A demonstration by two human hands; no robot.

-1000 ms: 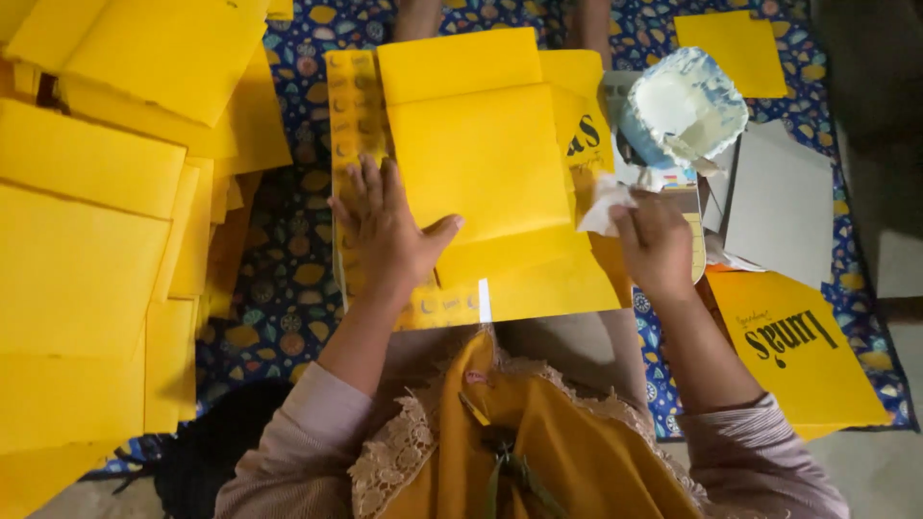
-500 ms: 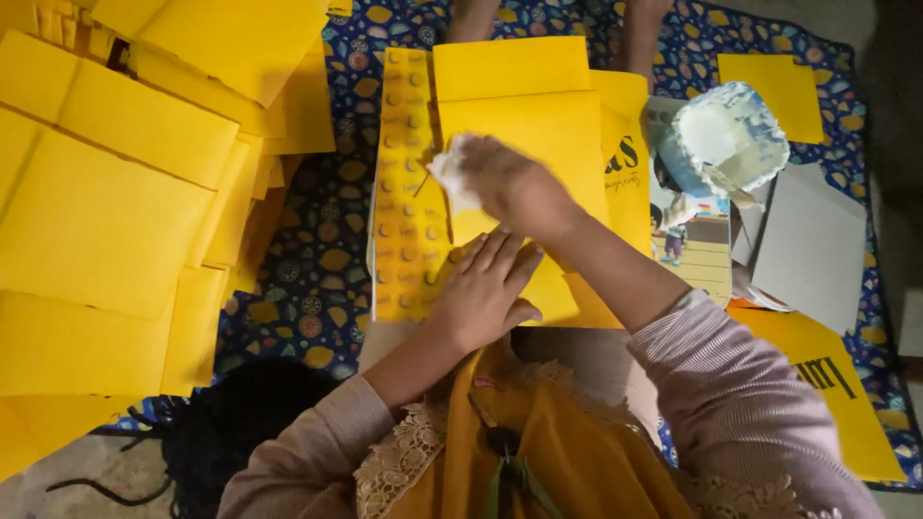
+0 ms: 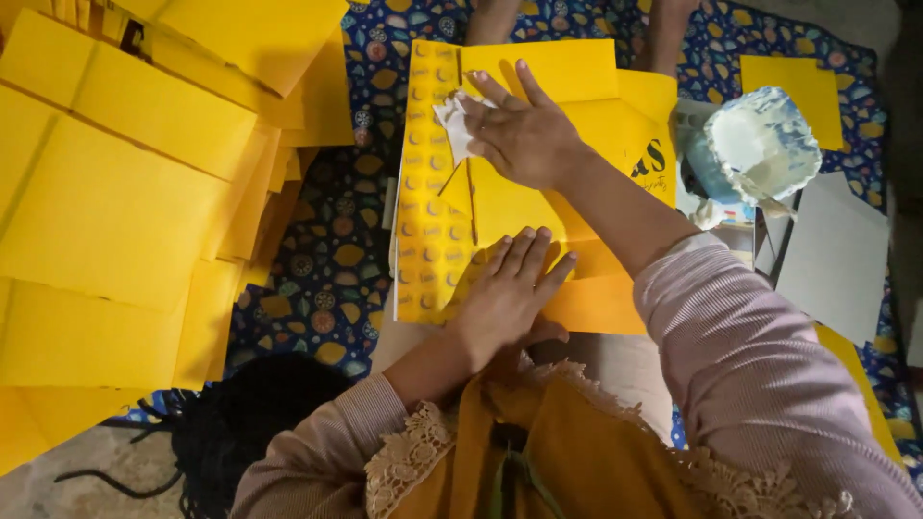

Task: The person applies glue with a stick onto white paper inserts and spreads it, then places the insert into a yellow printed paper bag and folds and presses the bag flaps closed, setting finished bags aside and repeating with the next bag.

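Together we flatten a yellow paper envelope (image 3: 538, 202) on our lap board.
Our left hand (image 3: 510, 293), fingers pressed flat together, pins its near edge so it cannot slide; our right hand (image 3: 519, 135), fingers spread, rubs a white cloth wad (image 3: 452, 120) along the patterned fold. Plain yellow stacks (image 3: 115, 202) lie left.

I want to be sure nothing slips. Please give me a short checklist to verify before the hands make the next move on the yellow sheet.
1. Left hand lies flat on the lower part of the yellow sheet: ok.
2. Right hand presses the white cloth on the sheet's upper left: ok.
3. Sheet lies over the patterned yellow strip: ok.
4. Flap fully stuck down: cannot tell.
5. White tub stands apart from both hands, to the right: ok.
6. Yellow stacks at the left are apart from the sheet: ok.
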